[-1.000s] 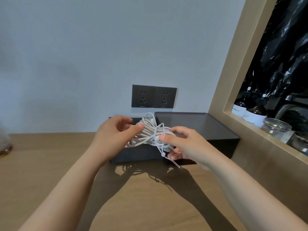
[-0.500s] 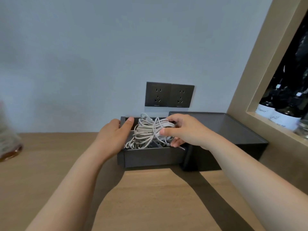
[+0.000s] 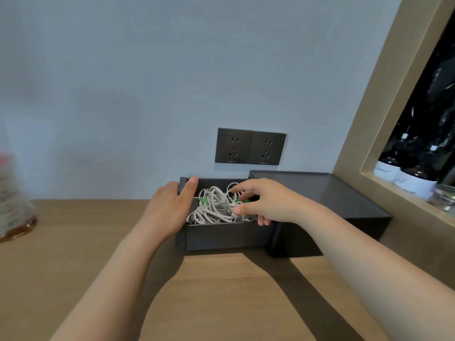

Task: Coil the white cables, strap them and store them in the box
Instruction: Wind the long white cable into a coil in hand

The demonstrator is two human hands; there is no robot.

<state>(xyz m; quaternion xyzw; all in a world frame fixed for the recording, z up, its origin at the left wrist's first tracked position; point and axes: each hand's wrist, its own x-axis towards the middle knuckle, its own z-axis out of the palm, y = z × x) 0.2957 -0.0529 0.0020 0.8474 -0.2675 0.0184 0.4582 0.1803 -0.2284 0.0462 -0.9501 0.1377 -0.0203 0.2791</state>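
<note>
A dark grey box (image 3: 221, 238) stands open on the wooden counter by the wall. The bundle of coiled white cables (image 3: 213, 207) lies inside it, with green straps (image 3: 203, 200) showing among the loops. My left hand (image 3: 170, 207) grips the box's left wall, thumb on the inside, fingers outside. Over the right half of the box, my right hand (image 3: 262, 203) has its fingers spread and loosely bent, the thumb and fingertips touching the top of the cables.
A dark lid or tray (image 3: 327, 193) sits right of the box, against it. Two wall sockets (image 3: 250, 147) are just above. Bottles (image 3: 413, 179) and a glass jar (image 3: 443, 199) stand in the wooden-framed niche at right. A blurred glass object (image 3: 12, 205) is far left.
The cable bundle went from in front of the box, held in both hands, down into it. My left hand moved to the box's left wall; my right hand loosened its grip.
</note>
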